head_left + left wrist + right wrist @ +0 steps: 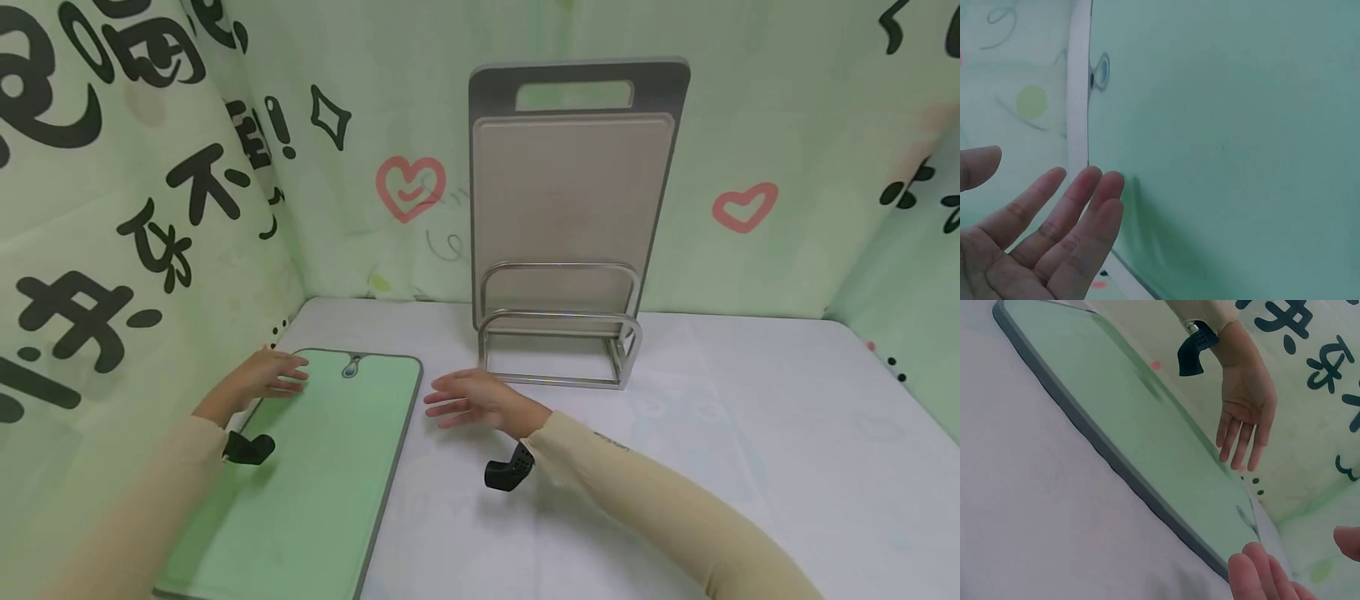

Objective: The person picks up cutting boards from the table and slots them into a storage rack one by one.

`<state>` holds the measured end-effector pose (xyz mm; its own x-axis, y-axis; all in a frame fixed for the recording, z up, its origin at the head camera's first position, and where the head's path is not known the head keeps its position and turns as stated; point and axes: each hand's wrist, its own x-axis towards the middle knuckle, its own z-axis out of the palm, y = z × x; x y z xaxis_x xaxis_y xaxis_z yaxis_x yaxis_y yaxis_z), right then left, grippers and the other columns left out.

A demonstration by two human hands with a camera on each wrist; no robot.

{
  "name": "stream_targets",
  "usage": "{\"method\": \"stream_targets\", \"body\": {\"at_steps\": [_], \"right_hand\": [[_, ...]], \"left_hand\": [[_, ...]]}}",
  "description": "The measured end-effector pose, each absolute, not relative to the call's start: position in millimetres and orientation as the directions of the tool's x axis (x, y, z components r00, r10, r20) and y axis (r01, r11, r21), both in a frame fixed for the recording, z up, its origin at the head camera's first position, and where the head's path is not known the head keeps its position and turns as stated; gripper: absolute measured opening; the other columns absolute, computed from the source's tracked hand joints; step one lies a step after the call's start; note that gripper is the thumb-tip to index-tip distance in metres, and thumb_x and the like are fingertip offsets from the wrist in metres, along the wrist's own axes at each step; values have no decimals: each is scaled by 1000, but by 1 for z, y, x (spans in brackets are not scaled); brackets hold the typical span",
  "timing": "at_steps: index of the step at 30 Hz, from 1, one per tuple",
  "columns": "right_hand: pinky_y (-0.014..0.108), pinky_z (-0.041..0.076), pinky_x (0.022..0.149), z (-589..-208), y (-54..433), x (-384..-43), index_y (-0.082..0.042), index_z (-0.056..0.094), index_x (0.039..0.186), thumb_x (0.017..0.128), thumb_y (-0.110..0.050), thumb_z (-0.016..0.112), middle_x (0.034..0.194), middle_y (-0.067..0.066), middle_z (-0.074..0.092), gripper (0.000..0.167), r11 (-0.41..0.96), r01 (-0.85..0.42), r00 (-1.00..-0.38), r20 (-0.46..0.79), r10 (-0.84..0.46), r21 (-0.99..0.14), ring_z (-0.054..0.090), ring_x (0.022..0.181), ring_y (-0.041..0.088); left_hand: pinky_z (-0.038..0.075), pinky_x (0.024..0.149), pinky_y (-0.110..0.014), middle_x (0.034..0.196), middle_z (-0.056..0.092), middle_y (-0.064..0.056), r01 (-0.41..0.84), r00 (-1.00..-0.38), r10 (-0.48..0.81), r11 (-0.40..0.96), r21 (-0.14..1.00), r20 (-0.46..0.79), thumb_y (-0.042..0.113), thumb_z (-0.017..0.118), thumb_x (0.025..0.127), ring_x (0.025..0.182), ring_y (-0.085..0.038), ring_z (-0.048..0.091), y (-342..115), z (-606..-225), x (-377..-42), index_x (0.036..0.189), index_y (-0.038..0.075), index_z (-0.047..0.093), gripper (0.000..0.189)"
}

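Note:
A green cutting board (322, 467) with a grey edge and a small hole near its far end lies flat at the left of the table. Over its far left edge is my left hand (268, 375), fingers loosely extended and holding nothing; the left wrist view shows the spread fingers (1072, 219) above the green surface. My right hand (480, 398) hovers just right of the board, its fingers relaxed and slightly bent, with nothing in them. In the right wrist view its fingertips (1247, 569) overlap the board's far corner.
Behind my right hand stands a metal wire rack (558, 379) holding an upright beige cutting board (570, 208) with a grey handle end. The white tabletop (735, 450) stretches to the right. Printed green curtains (337, 217) enclose the back and sides.

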<state>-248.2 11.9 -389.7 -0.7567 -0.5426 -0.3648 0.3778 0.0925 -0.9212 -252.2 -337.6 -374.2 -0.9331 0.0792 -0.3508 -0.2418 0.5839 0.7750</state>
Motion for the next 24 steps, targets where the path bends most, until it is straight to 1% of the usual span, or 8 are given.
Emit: {"method": "stream_targets", "body": {"at_steps": [4, 10, 11, 14, 18, 20, 24], "right_hand": [[39, 54, 89, -391, 3, -247, 7, 48, 128, 93, -12, 54, 129, 23, 56, 40, 76, 450, -738, -419, -530, -890, 61, 113, 32], [41, 53, 91, -393, -7, -246, 4, 46, 131, 95, -13, 52, 130, 26, 54, 41, 82, 503, -712, -466, -525, -861, 59, 115, 36], [42, 53, 92, -394, -8, -246, 4, 46, 131, 95, -13, 52, 130, 26, 54, 41, 83, 512, -708, -475, -522, -855, 59, 115, 36], [45, 50, 96, -394, -11, -246, 3, 45, 131, 95, -12, 51, 131, 27, 53, 40, 66, 550, -694, -500, -518, -832, 57, 117, 38], [49, 46, 100, -395, -15, -244, 2, 43, 132, 95, -11, 49, 133, 28, 49, 39, 37, 594, -677, -523, -517, -804, 52, 122, 41], [50, 45, 101, -394, -16, -243, 1, 41, 133, 96, -11, 49, 135, 28, 46, 40, 28, 604, -670, -526, -524, -797, 50, 123, 41], [52, 43, 102, -393, -20, -240, 0, 39, 136, 96, -13, 49, 138, 29, 41, 43, 2, 620, -663, -525, -534, -785, 47, 126, 42]], "left_hand": [[54, 91, -34, 132, 50, -32, -291, -919, 40, 601, 744, -392, 24, 35, 101, 102, -22, 66, -346, -374, -251, 137, -16, 32, 54], [55, 88, -32, 127, 54, -31, -349, -911, -34, 595, 724, -412, 25, 39, 100, 94, -15, 65, -354, -372, -245, 133, -17, 36, 55], [54, 88, -33, 126, 54, -31, -359, -909, -48, 595, 719, -415, 26, 40, 100, 94, -16, 65, -355, -372, -244, 133, -18, 36, 54], [51, 94, -37, 128, 51, -32, -384, -902, -81, 599, 702, -424, 26, 40, 100, 101, -26, 63, -358, -372, -241, 132, -18, 36, 54], [46, 100, -44, 131, 46, -34, -409, -893, -109, 603, 685, -437, 26, 38, 100, 117, -41, 52, -362, -374, -238, 132, -18, 35, 55], [45, 102, -45, 133, 43, -35, -416, -890, -118, 607, 677, -441, 26, 38, 100, 120, -43, 49, -363, -374, -236, 133, -19, 33, 56], [45, 102, -45, 135, 39, -36, -434, -882, -138, 610, 663, -450, 26, 37, 100, 121, -43, 48, -366, -374, -235, 134, -20, 29, 58]]}}
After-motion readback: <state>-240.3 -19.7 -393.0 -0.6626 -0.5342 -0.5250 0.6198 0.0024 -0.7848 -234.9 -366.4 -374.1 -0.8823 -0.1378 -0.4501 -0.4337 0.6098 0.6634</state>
